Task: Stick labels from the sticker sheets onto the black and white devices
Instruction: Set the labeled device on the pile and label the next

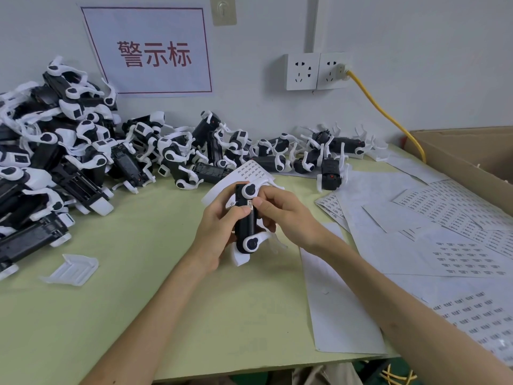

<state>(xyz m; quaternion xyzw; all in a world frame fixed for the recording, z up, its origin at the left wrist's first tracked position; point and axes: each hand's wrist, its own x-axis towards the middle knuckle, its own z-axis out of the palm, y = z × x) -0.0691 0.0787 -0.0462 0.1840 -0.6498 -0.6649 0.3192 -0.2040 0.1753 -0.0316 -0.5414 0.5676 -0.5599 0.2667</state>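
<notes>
Here both hands [219, 229] [280, 212] grip device [245, 220], thumbs pressing label [250, 204].

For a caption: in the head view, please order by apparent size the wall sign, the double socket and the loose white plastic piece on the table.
1. wall sign, clearly largest.
2. double socket and white plastic piece: look about alike; the piece lies nearer the camera, so I do not rank them.

A red-lettered sign [147, 51] hangs on the wall [416, 45] near two sockets [316, 71]; a yellow cable [388, 115] drops beside a cardboard box [472, 157].
</notes>
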